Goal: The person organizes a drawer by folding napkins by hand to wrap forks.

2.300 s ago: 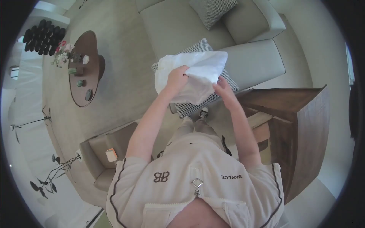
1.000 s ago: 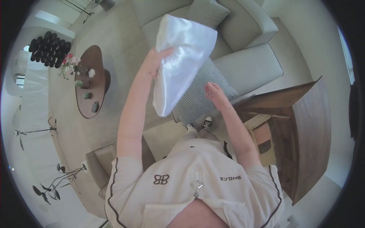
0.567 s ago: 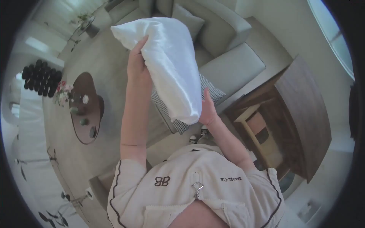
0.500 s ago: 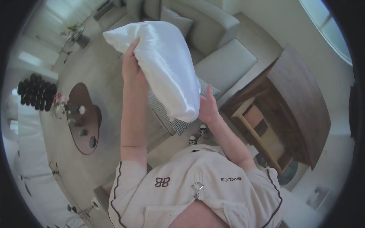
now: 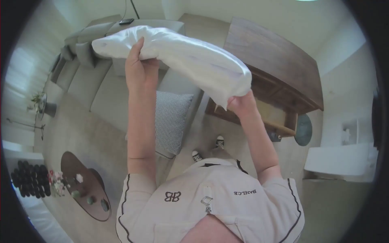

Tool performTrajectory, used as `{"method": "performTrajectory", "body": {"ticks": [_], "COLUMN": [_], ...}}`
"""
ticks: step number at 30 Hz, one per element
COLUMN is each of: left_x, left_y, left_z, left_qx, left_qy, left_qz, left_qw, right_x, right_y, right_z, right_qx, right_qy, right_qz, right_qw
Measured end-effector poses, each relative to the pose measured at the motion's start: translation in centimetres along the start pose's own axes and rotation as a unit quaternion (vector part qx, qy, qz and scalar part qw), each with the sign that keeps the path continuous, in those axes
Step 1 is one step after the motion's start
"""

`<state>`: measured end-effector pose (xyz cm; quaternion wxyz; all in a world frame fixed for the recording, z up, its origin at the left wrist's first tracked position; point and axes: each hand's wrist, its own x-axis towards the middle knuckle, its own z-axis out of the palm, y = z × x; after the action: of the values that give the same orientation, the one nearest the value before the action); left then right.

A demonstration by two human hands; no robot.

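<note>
1. Left hand clamps the upper end of a white pillow, held in the air over the sofa front edge.
2. Right hand pinches its lower corner. The satin looks slippery, so a loose pinch could drop it onto the checked cushion.
3. The white case looks filled. I cannot make out what is in the wooden cabinet open shelf.

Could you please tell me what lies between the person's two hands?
In the head view, the white pillow spans the stretch, with the left hand and the right hand gripping its ends.
</note>
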<state>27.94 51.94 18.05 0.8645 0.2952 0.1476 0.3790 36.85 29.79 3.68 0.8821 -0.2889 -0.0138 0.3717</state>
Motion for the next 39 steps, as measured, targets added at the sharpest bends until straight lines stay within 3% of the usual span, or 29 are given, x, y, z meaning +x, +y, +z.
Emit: {"method": "performTrajectory", "body": {"ticks": [3,8,12,15,17,21,26,30,36,39], "left_x": [-0.8,-1.9,-2.9,-4.4,-5.3,-6.5,-8.4,-9.3,-9.3,-7.8], "left_y": [-1.5,-6.3,-11.4,-13.8,-15.1,-17.9,-20.2,-22.3,-25.0,-26.9], "left_z": [2.8,7.0,10.4,13.7,16.2,21.0,24.9,26.0,27.3,28.7], "left_qx": [0.037,0.126,0.096,0.051,0.034,0.076,0.124,0.121,0.16,0.224], "left_qy": [-0.068,-0.224,-0.235,-0.191,-0.192,-0.218,-0.165,-0.106,-0.066,-0.131], "left_qz": [-0.008,-0.027,-0.077,-0.104,-0.08,-0.021,0.04,0.054,0.111,0.201], "left_qw": [0.997,0.966,0.964,0.975,0.977,0.973,0.978,0.985,0.979,0.945], "right_x": [-3.2,-5.9,-8.7,-11.8,-13.3,-14.9,-14.5,-13.0,-11.3,-10.2], "right_y": [-4.9,-14.2,-19.2,-20.0,-21.4,-23.4,-23.2,-21.9,-20.7,-20.5], "right_z": [2.4,-1.7,-2.7,-0.4,-3.3,-3.9,-3.1,-3.5,-4.8,-6.0], "right_qx": [0.041,-0.011,-0.019,-0.176,-0.434,-0.641,-0.571,-0.554,-0.446,-0.383], "right_qy": [-0.096,0.038,0.158,0.256,0.212,0.127,-0.046,-0.062,0.045,0.151], "right_qz": [-0.046,-0.202,-0.271,-0.299,-0.251,-0.154,-0.172,-0.135,-0.227,-0.194], "right_qw": [0.993,0.979,0.949,0.902,0.839,0.741,0.801,0.819,0.865,0.89]}}
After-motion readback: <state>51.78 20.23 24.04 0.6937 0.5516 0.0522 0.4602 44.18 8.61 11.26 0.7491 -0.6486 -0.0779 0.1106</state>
